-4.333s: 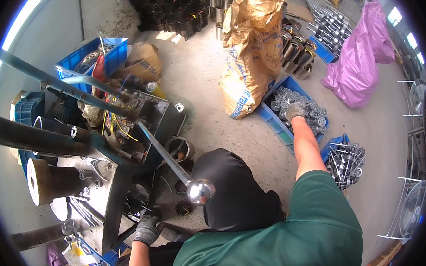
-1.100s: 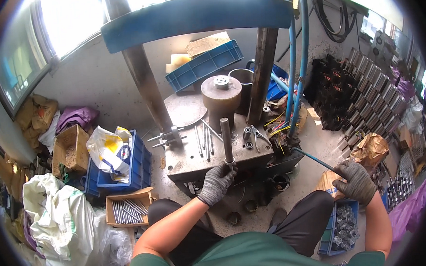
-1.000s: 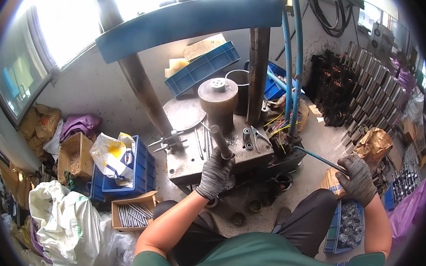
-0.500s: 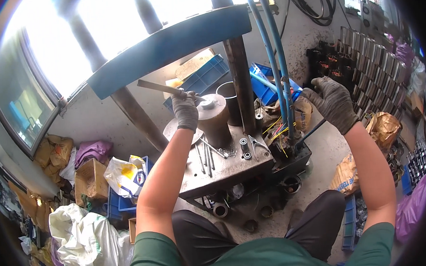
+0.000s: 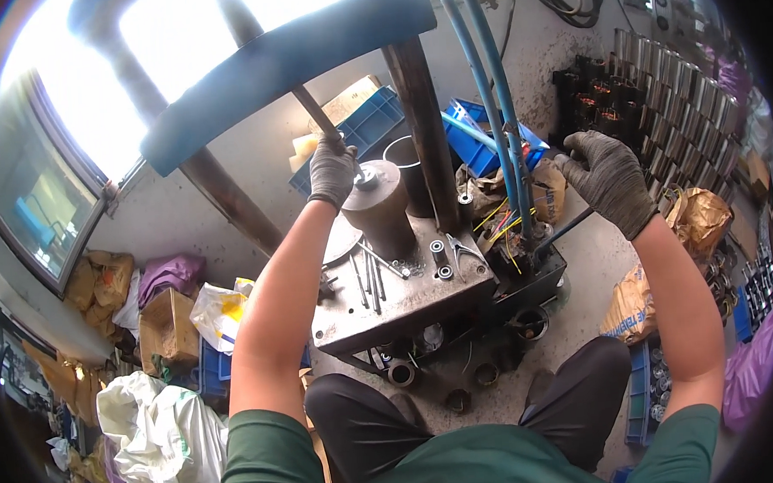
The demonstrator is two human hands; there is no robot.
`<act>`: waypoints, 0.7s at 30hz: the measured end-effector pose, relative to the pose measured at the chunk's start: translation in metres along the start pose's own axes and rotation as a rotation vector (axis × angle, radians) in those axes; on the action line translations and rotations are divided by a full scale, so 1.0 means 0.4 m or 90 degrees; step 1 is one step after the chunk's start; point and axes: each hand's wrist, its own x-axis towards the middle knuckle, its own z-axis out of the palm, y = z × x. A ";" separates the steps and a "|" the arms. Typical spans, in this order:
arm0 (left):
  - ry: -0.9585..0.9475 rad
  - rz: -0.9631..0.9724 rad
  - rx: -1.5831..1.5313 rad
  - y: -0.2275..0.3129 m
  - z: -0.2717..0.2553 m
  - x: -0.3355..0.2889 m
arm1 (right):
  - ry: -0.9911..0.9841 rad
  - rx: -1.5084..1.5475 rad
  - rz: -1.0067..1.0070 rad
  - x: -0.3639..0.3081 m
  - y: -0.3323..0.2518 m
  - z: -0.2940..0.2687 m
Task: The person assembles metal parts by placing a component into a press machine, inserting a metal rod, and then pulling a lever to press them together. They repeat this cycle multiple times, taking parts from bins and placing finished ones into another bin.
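Note:
My gloved left hand [image 5: 334,172] is closed round a flat metal bar [image 5: 312,107], which slants up and away toward a blue press beam. Its lower end reaches a small round metal piece [image 5: 367,179] on top of a thick grey cylinder [image 5: 378,209]. That cylinder stands on the worn metal press table [image 5: 390,316]. Off to the right, my gloved right hand [image 5: 612,181] is raised with its fingers apart and a little bent, nothing seen in them. A thin black lever [image 5: 569,228] runs up toward its wrist; whether they touch, I cannot tell.
Long bolts [image 5: 372,283], nuts and bearings [image 5: 441,258] lie on the table. Overhead spans the blue press beam [image 5: 281,68], with dark posts [image 5: 421,126] beneath. Blue hoses [image 5: 510,121] hang at the right. Stacked metal cylinders [image 5: 672,108], sacks [image 5: 156,433] and blue crates [image 5: 473,145] surround the area.
The bar in my left hand has swung from pointing left to pointing up and away. The right hand has stayed nearly in place, and the view has shifted slightly.

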 end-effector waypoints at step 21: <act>0.064 -0.050 0.002 0.012 0.080 -0.119 | -0.455 -0.147 -0.121 -0.359 -0.047 -0.125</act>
